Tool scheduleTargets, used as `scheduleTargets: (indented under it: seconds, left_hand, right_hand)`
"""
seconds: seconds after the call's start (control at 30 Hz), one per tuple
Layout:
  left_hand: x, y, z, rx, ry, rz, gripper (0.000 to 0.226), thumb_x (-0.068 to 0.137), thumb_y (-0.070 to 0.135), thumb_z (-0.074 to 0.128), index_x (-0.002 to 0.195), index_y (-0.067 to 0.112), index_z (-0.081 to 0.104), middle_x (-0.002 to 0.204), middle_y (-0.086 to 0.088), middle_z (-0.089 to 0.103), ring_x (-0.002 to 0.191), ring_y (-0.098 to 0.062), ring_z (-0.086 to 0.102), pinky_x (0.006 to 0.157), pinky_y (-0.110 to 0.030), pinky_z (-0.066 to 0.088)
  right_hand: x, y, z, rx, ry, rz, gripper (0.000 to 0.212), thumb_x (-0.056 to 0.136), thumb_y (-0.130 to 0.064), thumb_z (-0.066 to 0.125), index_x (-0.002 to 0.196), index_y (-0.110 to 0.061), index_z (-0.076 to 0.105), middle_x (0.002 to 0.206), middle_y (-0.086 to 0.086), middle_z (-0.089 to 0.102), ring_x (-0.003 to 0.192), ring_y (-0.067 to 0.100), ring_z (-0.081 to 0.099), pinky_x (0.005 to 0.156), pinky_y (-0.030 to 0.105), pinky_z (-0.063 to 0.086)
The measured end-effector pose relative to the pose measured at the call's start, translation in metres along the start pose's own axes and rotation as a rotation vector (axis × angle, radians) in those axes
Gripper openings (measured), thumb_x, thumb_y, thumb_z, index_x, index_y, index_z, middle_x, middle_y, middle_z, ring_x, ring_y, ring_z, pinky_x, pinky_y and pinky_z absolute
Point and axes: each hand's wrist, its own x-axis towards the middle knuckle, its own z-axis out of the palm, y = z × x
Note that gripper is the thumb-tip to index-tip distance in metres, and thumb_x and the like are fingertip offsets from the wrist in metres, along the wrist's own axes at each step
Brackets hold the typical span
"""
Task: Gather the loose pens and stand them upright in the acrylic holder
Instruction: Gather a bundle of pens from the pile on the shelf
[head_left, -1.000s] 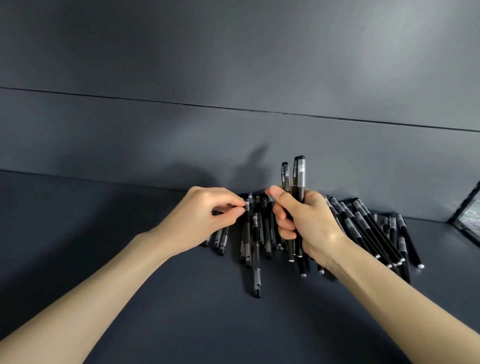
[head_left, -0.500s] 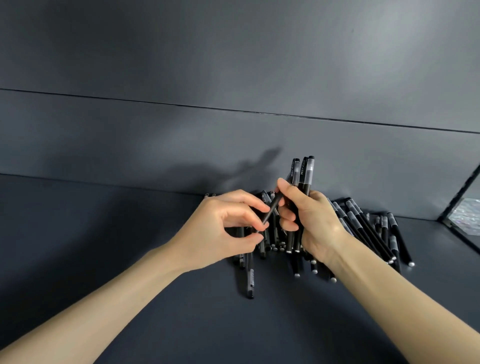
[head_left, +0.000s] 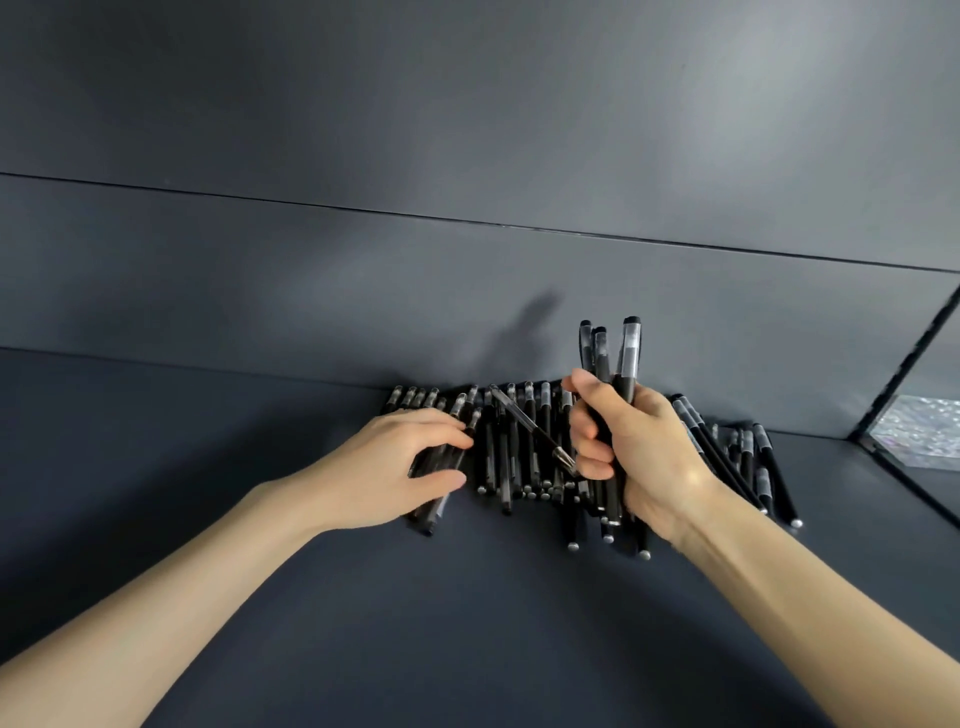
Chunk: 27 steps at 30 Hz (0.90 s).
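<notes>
Now the left hand (head_left: 400, 462) is back from the handover at the 9 o'clock end of the loose pens (head_left: 519, 457), thumb and fingers closing round a few lying flat. The right hand (head_left: 634, 441) stays clamped on its upright pen bundle (head_left: 628, 353), the passed pen (head_left: 524, 421) jutting toward 10 o'clock. Gathering goes on, I judge; none stand yet. Slim black pens crowd the table's (head_left: 467, 623) 12 o'clock edge; a glinting block (head_left: 919, 431) at 3 o'clock may be the holder, I cannot tell.

Setting: plain staged tabletop booth, studio type. Matte dark-grey work surface (head_left: 467, 649); matching dark-grey back panel (head_left: 311, 104) at 12 o'clock with one horizontal seam (head_left: 467, 221); black-edged side panel (head_left: 914, 358) and glittery patch (head_left: 919, 431) at 3 o'clock; bulk heap of identical black pens (head_left: 514, 457).
</notes>
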Motion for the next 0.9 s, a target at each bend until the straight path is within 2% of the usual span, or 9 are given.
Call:
scheduleTargets:
  seconds: [0.07,0.17,0.27,0.33,0.4,0.53,0.63,0.73,0.9]
  left_hand:
    - [0.0,-0.003,0.001,0.015,0.062,0.025,0.033,0.093,0.032,0.056,0.125,0.028,0.059,0.138,0.016,0.045,0.13,0.0,0.036,0.102,-0.005,0.017]
    - [0.001,-0.002,0.005,0.036,-0.008,0.032,0.049,0.088,0.053,0.049,0.133,0.031,0.052,0.146,0.02,0.035,0.137,0.002,0.022,0.11,-0.015,0.014]
    - [0.002,0.0,0.008,0.174,-0.082,0.028,0.081,0.075,0.074,0.022,0.139,0.03,0.044,0.153,0.02,0.022,0.141,0.002,0.009,0.11,-0.015,0.006]
    - [0.002,0.0,0.01,0.269,-0.073,0.028,0.091,0.072,0.075,0.007,0.141,0.027,0.043,0.154,0.017,0.021,0.142,-0.001,0.008,0.111,-0.019,0.008]
    - [0.001,0.003,0.012,0.32,-0.037,0.019,0.092,0.074,0.073,0.002,0.141,0.024,0.043,0.154,0.013,0.024,0.141,-0.004,0.011,0.113,-0.026,0.015]
    - [-0.001,0.013,0.016,0.322,0.03,0.048,0.088,0.076,0.069,0.002,0.143,0.026,0.039,0.153,0.012,0.026,0.139,-0.005,0.015,0.109,-0.026,0.016]
    - [0.0,0.018,0.018,0.322,-0.005,0.072,0.09,0.077,0.077,0.003,0.145,0.028,0.035,0.153,0.015,0.024,0.14,-0.003,0.014,0.108,-0.02,0.008]
    - [0.003,0.015,0.021,0.339,-0.002,0.07,0.09,0.072,0.071,-0.001,0.144,0.029,0.035,0.151,0.016,0.029,0.139,-0.004,0.019,0.108,-0.019,0.007]
    - [0.004,0.002,0.014,0.211,-0.054,0.064,0.088,0.064,0.079,0.019,0.136,0.036,0.046,0.145,0.021,0.035,0.133,0.0,0.024,0.104,-0.018,0.011]
  right_hand:
    - [0.0,-0.001,-0.003,-0.028,0.004,-0.011,0.017,0.092,-0.024,0.057,0.088,-0.009,0.049,0.051,-0.003,0.033,0.042,0.01,0.023,0.036,0.02,0.02]
    - [0.0,-0.002,-0.006,0.003,0.011,-0.002,0.033,0.091,-0.027,0.059,0.066,-0.016,0.04,0.052,-0.002,0.027,0.042,0.01,0.02,0.036,0.02,0.019]
    - [-0.002,-0.003,-0.008,0.023,0.01,0.009,0.037,0.091,-0.03,0.058,0.064,-0.018,0.036,0.052,-0.001,0.027,0.04,0.012,0.022,0.036,0.021,0.021]
    - [-0.002,-0.002,-0.008,0.024,0.015,0.014,0.038,0.091,-0.03,0.058,0.062,-0.018,0.036,0.051,0.0,0.029,0.04,0.012,0.024,0.036,0.021,0.023]
    - [-0.003,-0.001,-0.008,0.028,0.02,0.018,0.038,0.091,-0.029,0.058,0.061,-0.018,0.037,0.052,0.001,0.031,0.04,0.012,0.026,0.036,0.021,0.024]
    - [-0.004,-0.001,-0.008,0.036,0.025,0.017,0.034,0.092,-0.028,0.057,0.064,-0.016,0.04,0.052,0.001,0.034,0.04,0.012,0.027,0.036,0.021,0.026]
    - [-0.004,-0.002,-0.007,0.046,0.022,0.021,0.034,0.092,-0.027,0.057,0.065,-0.016,0.038,0.052,0.001,0.034,0.041,0.012,0.027,0.036,0.021,0.026]
    - [-0.005,-0.002,-0.004,0.055,-0.003,0.026,0.031,0.092,-0.026,0.056,0.068,-0.014,0.041,0.052,0.001,0.034,0.041,0.012,0.027,0.037,0.021,0.026]
    - [-0.008,0.0,0.002,0.059,-0.067,0.045,0.022,0.092,-0.025,0.056,0.078,-0.008,0.054,0.053,0.0,0.036,0.04,0.01,0.029,0.036,0.02,0.027]
